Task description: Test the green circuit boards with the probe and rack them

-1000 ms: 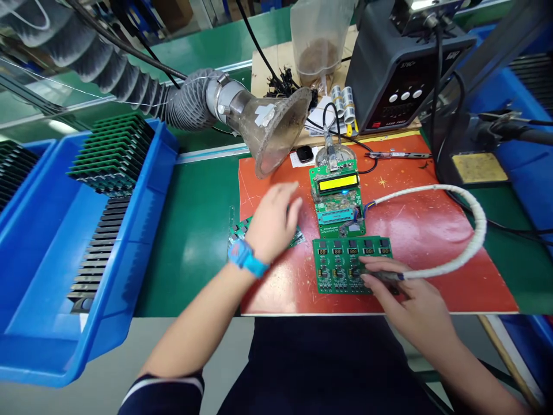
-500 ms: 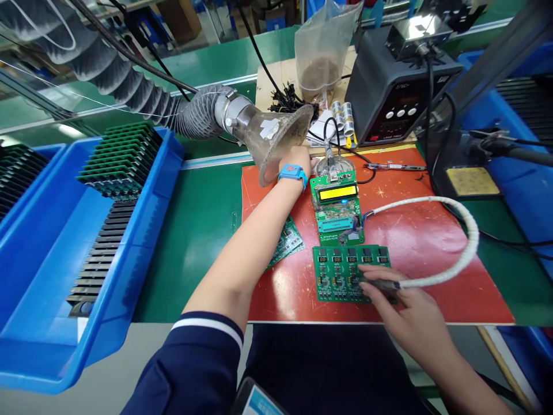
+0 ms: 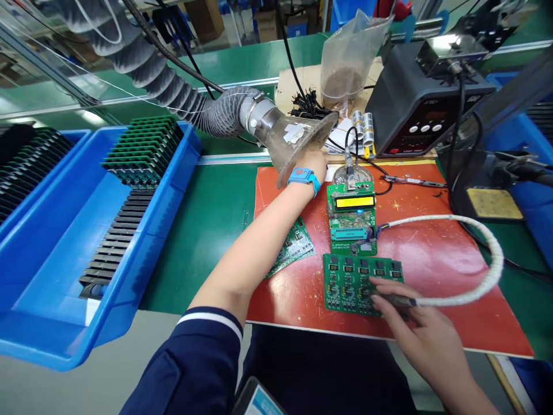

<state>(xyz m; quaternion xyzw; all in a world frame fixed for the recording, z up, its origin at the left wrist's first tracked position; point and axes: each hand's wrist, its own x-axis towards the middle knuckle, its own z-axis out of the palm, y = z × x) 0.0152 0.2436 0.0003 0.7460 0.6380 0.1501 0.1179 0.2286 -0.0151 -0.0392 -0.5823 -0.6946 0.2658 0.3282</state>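
Observation:
My right hand (image 3: 425,328) is closed around a dark handheld probe (image 3: 397,300) on a white-sleeved cable (image 3: 458,301). Its tip end is over a green circuit board panel (image 3: 339,291) with a row of small digit displays; I cannot tell whether it touches. Behind the panel lies a programmer board (image 3: 334,221) with a lit yellow screen, joined to that cable. My left hand (image 3: 315,164), with a blue wrist strap (image 3: 303,176) below it, reaches up by the mouth of a fume extraction hood (image 3: 287,138). Its fingers are hidden. More circuit boards (image 3: 298,245) lie partly under my left forearm.
A blue bin (image 3: 129,288) with racked green boards stands at left. A soldering station (image 3: 415,109) and a plastic bag (image 3: 345,69) are at the back. Tweezers (image 3: 412,181) lie on the red mat (image 3: 436,253), near a yellow sponge (image 3: 495,203).
The view has shifted, so the bench appears farther right. Both hands keep nearly the same places relative to the boards and hood, and the probe is still held over the panel.

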